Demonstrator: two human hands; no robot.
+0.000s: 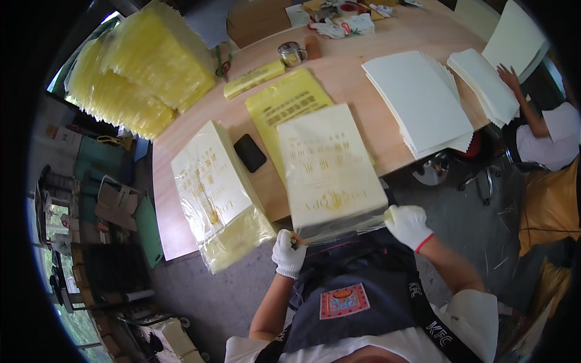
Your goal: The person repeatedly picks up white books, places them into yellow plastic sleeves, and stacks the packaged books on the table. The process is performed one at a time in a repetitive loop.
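Note:
In front of me a thick stack of white paper in a clear plastic bag with gold print (pixel 330 157) lies at the table's near edge. My left hand (pixel 289 254), in a white knit glove, pinches the near left corner of the bag's open end. My right hand (pixel 409 225), gloved too, grips the near right corner, so the film stretches between them. Under the stack, a yellow printed sheet (pixel 289 100) sticks out at the far side. To the left is a second bagged stack (pixel 212 181), its loose plastic end hanging over the table edge.
A black phone (pixel 249 152) lies between the stacks. Behind are a yellow folded packet (pixel 254 78), a metal cup (pixel 292 53), scissors (pixel 224 66) and a tall yellow pile of plastic bags (pixel 145 66). White paper stacks (pixel 417 100) stand right, near another person's hand (pixel 508 77).

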